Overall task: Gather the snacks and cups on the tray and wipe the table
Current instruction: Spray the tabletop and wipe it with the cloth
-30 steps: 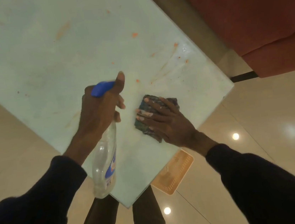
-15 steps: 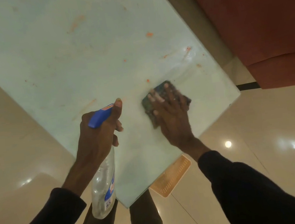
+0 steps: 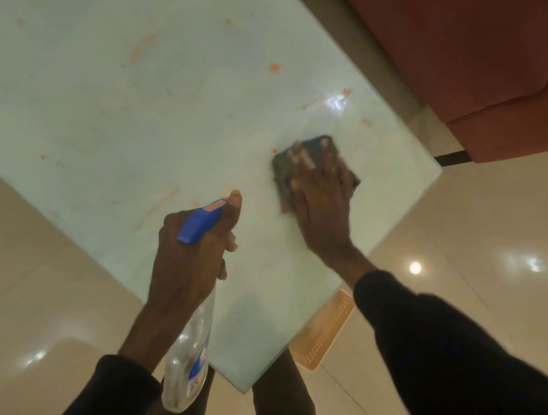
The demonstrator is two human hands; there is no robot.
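A pale green table (image 3: pixel 117 123) carries orange smears and crumbs across its top. My right hand (image 3: pixel 324 208) presses flat on a dark folded cloth (image 3: pixel 282 172) near the table's right corner; hand and cloth are motion-blurred. My left hand (image 3: pixel 193 262) grips the neck of a clear spray bottle (image 3: pixel 188 366) with a blue trigger head (image 3: pixel 198 221), held over the table's near edge with its body hanging down. No snacks, cups or tray top are in sight.
A red-brown sofa (image 3: pixel 468 28) stands close along the table's right side. An orange perforated tray or basket (image 3: pixel 322 332) lies on the glossy tiled floor under the near corner. My legs are below that corner.
My right hand has slid the cloth forward, away from me, toward the right edge of the table. The left hand with the bottle has dropped lower in view.
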